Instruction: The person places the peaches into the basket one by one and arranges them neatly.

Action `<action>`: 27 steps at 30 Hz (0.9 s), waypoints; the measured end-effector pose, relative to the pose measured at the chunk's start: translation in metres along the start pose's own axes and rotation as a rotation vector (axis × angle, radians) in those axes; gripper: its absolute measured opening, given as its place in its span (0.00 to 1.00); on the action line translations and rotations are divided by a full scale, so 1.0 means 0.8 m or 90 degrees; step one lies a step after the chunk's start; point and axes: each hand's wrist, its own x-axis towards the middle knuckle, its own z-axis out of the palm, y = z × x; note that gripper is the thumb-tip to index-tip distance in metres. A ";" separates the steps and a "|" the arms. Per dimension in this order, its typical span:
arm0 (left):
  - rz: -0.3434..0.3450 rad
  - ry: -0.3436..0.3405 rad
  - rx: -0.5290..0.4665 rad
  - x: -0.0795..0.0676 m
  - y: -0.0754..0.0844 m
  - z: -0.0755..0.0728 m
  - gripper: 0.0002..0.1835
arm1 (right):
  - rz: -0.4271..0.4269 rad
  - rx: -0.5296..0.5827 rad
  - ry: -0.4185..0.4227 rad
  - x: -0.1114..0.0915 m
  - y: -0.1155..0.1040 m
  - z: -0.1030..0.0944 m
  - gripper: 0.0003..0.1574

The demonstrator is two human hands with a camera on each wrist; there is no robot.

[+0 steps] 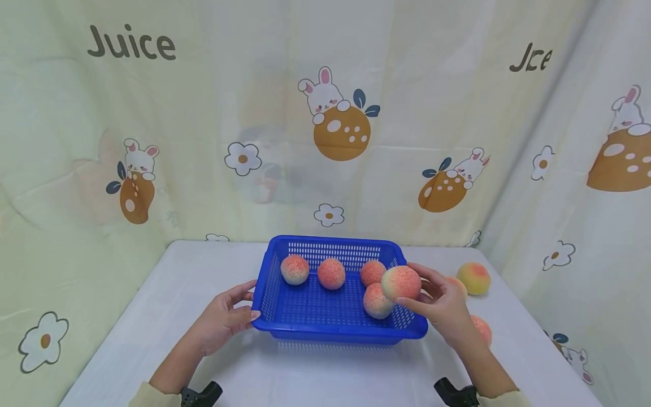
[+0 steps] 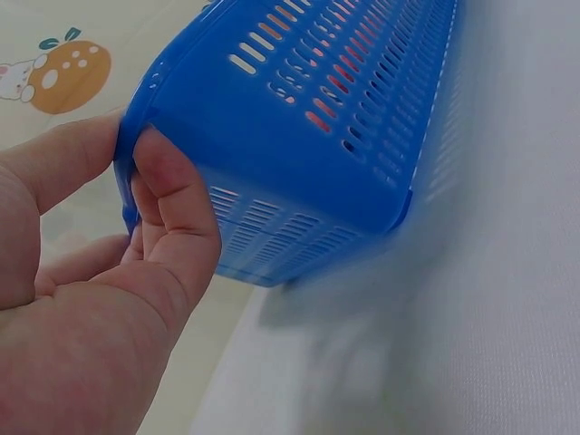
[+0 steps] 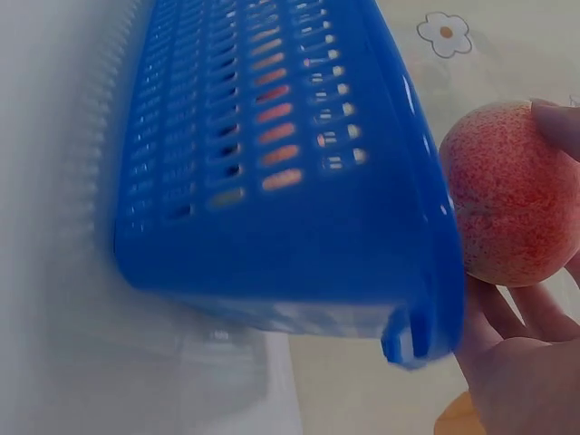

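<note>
A blue plastic basket (image 1: 325,327) with slotted walls sits mid-table. Inside it are several pink-and-cream peaches, among them one at the left (image 1: 295,269) and one near the middle (image 1: 331,274). My left hand (image 1: 229,314) grips the basket's left rim, thumb on one side and fingers curled under, as the left wrist view shows. Above the basket's right end, my right hand (image 1: 442,302) holds another peach (image 1: 401,282) between thumb and fingers. That peach (image 3: 512,195) is level with the rim in the right wrist view, and it partly hides peaches behind it in the head view.
Right of the basket, a yellow-and-red peach (image 1: 474,278) lies on the white tabletop (image 1: 244,367). Two more peaches there are partly covered by my right hand and forearm, one of them pink (image 1: 481,330). A printed curtain (image 1: 264,113) stands behind the table.
</note>
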 end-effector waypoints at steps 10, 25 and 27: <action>-0.007 0.005 0.013 0.002 -0.003 0.000 0.42 | 0.050 0.028 -0.032 0.006 -0.003 0.023 0.50; -0.009 0.001 0.008 0.002 -0.004 -0.001 0.42 | 0.037 -0.010 -0.057 0.024 -0.008 0.047 0.49; -0.011 0.002 0.004 0.002 -0.004 -0.001 0.42 | 0.034 -0.004 -0.064 0.027 -0.007 0.051 0.49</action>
